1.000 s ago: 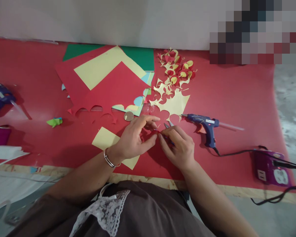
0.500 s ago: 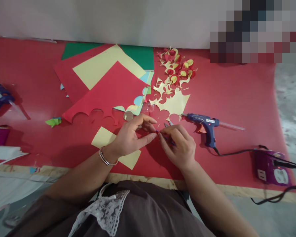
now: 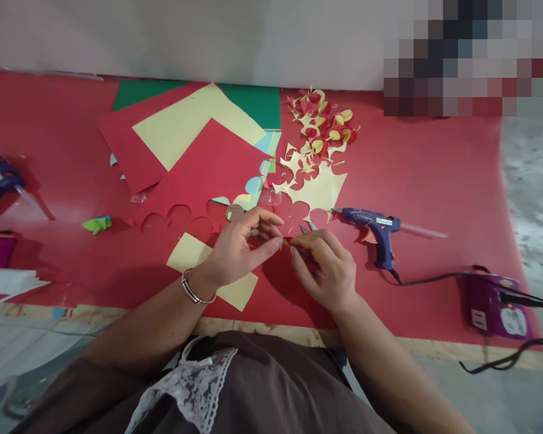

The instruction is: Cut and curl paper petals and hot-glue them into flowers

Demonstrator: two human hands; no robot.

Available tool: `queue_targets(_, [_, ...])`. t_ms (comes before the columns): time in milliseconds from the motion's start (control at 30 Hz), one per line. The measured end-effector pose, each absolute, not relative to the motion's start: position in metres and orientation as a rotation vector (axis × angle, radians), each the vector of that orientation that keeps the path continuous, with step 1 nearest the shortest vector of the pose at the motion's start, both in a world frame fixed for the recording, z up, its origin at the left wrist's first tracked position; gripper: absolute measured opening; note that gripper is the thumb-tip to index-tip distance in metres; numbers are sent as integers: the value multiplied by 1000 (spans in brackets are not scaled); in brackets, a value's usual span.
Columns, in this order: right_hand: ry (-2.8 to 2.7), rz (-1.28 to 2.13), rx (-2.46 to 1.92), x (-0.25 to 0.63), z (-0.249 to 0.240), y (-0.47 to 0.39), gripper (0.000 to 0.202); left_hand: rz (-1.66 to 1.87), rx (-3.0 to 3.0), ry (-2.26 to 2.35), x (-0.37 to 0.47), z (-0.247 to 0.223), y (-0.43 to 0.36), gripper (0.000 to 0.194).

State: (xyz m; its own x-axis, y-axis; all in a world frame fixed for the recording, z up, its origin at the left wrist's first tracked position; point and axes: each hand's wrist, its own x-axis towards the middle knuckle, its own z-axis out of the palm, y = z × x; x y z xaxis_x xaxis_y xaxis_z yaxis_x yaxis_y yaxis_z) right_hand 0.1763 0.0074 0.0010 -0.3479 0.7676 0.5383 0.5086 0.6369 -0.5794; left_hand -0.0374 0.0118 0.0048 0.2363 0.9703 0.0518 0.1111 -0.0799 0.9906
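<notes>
My left hand (image 3: 242, 244) and my right hand (image 3: 328, 268) meet over the red-covered table, fingertips almost touching. Between them is a tiny red and yellowish paper piece (image 3: 286, 241), pinched by thumb and fingers on both sides; its shape is mostly hidden. Scissors (image 3: 308, 228) lie partly under my right hand, only the blade tips showing clearly. A pale yellow paper strip (image 3: 238, 292) passes beneath my left wrist. Just beyond my left hand lies a small round disc (image 3: 234, 212). A blue glue gun (image 3: 380, 226) rests on its side to the right of my right hand.
Red, yellow and green sheets (image 3: 199, 129) overlap at the back. Cut yellow scraps (image 3: 319, 187) and red-yellow paper flowers (image 3: 339, 129) lie back right. A purple box (image 3: 498, 304) with cables stands right. Another glue gun (image 3: 0, 178) and a green paper piece (image 3: 98, 225) lie left.
The front red sheet's left corner has drawn back to the right, uncovering a bit of clear plastic and a red scrap. The piece between my fingertips now shows a yellowish side.
</notes>
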Motion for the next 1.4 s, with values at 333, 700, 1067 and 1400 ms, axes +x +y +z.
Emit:
queue_targets(333, [-2029,449,-950,178,-2,7,16,1027,1363,1042,-37,5,13,23])
queue_targets(700, [-2084,407,-910,179,2,7,18,999,1215,1098,-37,7,17,19])
queue_targets(1067, [-2102,311,-1010,187,3,7,14,1016,1493,1242,-36,9,13,9])
queue_targets(1400, [-1697,-52,-1885,259,0,2,32,948,1533,1225,-37,14,13,3])
